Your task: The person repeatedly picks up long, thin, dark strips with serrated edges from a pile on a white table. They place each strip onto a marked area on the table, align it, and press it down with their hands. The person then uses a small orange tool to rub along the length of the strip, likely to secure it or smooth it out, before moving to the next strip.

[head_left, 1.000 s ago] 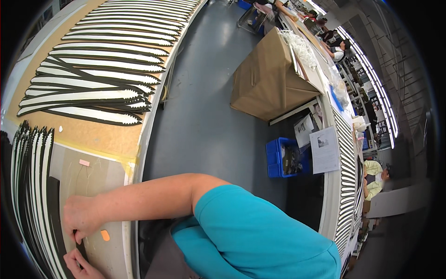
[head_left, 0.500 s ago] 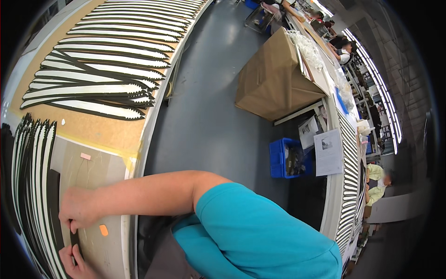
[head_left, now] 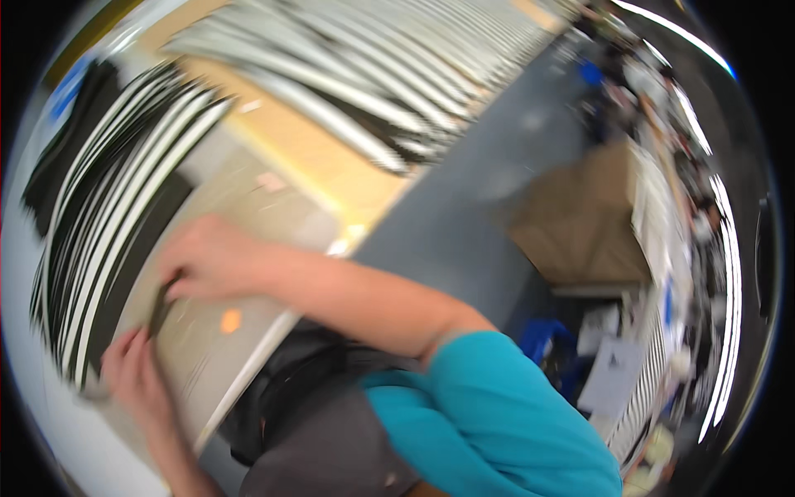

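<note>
Between my two hands runs a short dark strip (head_left: 158, 310), blurred by motion. My right hand (head_left: 211, 258) pinches its upper end between thumb and fingers, the arm crossing from the right in a teal sleeve. Lower down, my left hand (head_left: 137, 374) grips the other end, fingers drawn together. Both hands are over a grey board (head_left: 240, 277) on the table. Just left of them lies a bundle of long black-and-white strips (head_left: 124, 236) with jagged far ends. A dark flat band (head_left: 157, 224) borders the bundle's right side.
On the board sit an orange tab (head_left: 231, 320) and a pink tab (head_left: 270, 181). Rows of similar strips (head_left: 364, 70) cover the tan tabletop beyond. Across the aisle stand a brown box (head_left: 580, 211), a blue bin (head_left: 546, 348) and another worktable, with people farther back.
The view has swung, so the table and strips now slant and sit farther right. More of my left hand and forearm shows. Both hands keep hold of the dark strip.
</note>
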The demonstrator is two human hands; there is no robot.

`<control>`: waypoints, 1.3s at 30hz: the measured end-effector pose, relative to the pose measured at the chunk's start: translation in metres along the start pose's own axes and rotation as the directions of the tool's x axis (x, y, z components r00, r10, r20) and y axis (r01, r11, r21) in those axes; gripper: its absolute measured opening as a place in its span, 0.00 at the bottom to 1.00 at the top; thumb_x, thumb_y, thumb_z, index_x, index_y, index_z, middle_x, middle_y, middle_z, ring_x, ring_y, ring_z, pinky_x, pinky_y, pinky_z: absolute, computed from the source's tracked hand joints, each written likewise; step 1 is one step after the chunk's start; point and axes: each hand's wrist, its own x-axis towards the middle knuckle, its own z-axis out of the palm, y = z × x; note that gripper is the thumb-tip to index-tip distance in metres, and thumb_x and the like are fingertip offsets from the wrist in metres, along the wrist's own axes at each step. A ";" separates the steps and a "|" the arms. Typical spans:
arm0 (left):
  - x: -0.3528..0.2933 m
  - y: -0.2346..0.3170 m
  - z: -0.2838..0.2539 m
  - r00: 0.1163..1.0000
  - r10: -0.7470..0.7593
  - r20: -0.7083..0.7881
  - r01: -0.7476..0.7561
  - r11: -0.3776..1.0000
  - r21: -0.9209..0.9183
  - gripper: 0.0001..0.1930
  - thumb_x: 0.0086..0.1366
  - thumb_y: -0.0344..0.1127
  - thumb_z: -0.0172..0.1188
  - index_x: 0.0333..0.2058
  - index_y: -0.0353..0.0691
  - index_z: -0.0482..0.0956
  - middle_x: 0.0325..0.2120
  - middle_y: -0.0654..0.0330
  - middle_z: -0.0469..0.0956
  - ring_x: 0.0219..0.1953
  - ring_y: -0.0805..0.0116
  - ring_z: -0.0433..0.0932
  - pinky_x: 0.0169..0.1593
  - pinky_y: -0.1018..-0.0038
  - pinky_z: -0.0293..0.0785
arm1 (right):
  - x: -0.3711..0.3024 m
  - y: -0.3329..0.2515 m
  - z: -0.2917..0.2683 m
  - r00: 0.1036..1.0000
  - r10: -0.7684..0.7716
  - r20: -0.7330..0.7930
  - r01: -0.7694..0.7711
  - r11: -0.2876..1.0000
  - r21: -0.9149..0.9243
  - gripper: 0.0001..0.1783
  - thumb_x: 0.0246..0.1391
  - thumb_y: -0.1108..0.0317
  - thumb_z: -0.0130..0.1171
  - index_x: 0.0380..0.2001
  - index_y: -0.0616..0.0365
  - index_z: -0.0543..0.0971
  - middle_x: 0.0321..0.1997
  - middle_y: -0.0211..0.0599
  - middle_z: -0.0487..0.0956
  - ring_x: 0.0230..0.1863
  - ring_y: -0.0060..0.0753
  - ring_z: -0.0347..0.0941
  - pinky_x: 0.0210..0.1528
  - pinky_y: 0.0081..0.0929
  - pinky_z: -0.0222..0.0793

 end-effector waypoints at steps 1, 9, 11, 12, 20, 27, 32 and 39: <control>-0.005 0.009 0.009 0.997 -0.074 0.022 0.075 0.993 -0.093 0.13 0.66 0.23 0.65 0.48 0.35 0.88 0.46 0.51 0.83 0.50 0.53 0.80 0.56 0.62 0.74 | -0.002 -0.003 -0.004 1.000 0.004 0.023 -0.003 0.999 -0.043 0.12 0.42 0.61 0.79 0.28 0.52 0.88 0.32 0.33 0.86 0.37 0.44 0.83 0.42 0.41 0.77; -0.020 0.021 0.002 0.998 -0.041 0.039 0.043 0.998 -0.051 0.18 0.61 0.24 0.67 0.51 0.43 0.88 0.52 0.57 0.82 0.50 0.54 0.75 0.56 0.63 0.71 | -0.030 -0.034 -0.043 0.976 0.186 -0.111 -0.208 0.948 -0.240 0.13 0.39 0.70 0.80 0.31 0.51 0.88 0.39 0.30 0.84 0.47 0.41 0.76 0.51 0.39 0.69; -0.025 0.020 0.002 0.997 -0.061 0.036 0.064 0.996 -0.067 0.19 0.60 0.24 0.68 0.51 0.43 0.89 0.52 0.57 0.82 0.49 0.54 0.75 0.55 0.63 0.71 | -0.035 -0.040 -0.042 0.970 0.240 -0.048 -0.244 0.943 -0.226 0.14 0.39 0.70 0.80 0.34 0.49 0.90 0.37 0.27 0.80 0.46 0.39 0.73 0.51 0.37 0.67; -0.026 0.019 0.002 0.997 -0.064 0.036 0.067 0.995 -0.075 0.19 0.60 0.24 0.68 0.50 0.44 0.89 0.52 0.58 0.82 0.49 0.55 0.75 0.55 0.64 0.71 | -0.035 -0.042 -0.042 0.964 0.266 -0.023 -0.265 0.938 -0.222 0.15 0.39 0.70 0.80 0.35 0.48 0.90 0.37 0.26 0.79 0.45 0.38 0.71 0.51 0.37 0.65; -0.014 0.019 0.012 0.998 0.000 0.056 0.006 0.994 -0.110 0.19 0.58 0.24 0.69 0.50 0.44 0.89 0.49 0.56 0.81 0.48 0.54 0.75 0.53 0.63 0.72 | -0.033 -0.045 -0.049 0.981 0.175 0.081 -0.125 0.896 -0.427 0.16 0.45 0.68 0.78 0.40 0.46 0.92 0.32 0.24 0.73 0.40 0.33 0.67 0.52 0.37 0.58; 0.000 0.018 0.014 0.998 0.040 0.050 -0.035 0.994 -0.107 0.19 0.57 0.25 0.70 0.48 0.45 0.89 0.48 0.57 0.81 0.48 0.53 0.75 0.52 0.62 0.72 | -0.033 -0.044 -0.046 0.984 0.172 0.038 -0.132 0.863 -0.487 0.14 0.47 0.71 0.75 0.40 0.45 0.92 0.32 0.24 0.73 0.39 0.33 0.68 0.52 0.38 0.57; 0.001 0.017 0.015 0.997 0.054 0.053 -0.047 0.992 -0.118 0.19 0.57 0.25 0.70 0.48 0.46 0.90 0.48 0.58 0.81 0.49 0.53 0.75 0.53 0.61 0.71 | -0.031 -0.046 -0.045 0.990 0.139 0.036 -0.104 0.868 -0.485 0.14 0.47 0.72 0.75 0.39 0.45 0.92 0.31 0.23 0.74 0.39 0.33 0.68 0.51 0.38 0.57; 0.001 0.017 0.019 0.998 0.058 0.022 -0.055 0.992 -0.111 0.20 0.55 0.26 0.69 0.47 0.48 0.90 0.46 0.61 0.81 0.49 0.56 0.75 0.52 0.62 0.71 | -0.031 -0.046 -0.046 0.990 0.130 0.057 -0.086 0.866 -0.493 0.13 0.47 0.72 0.75 0.38 0.44 0.92 0.31 0.23 0.74 0.39 0.33 0.68 0.50 0.38 0.57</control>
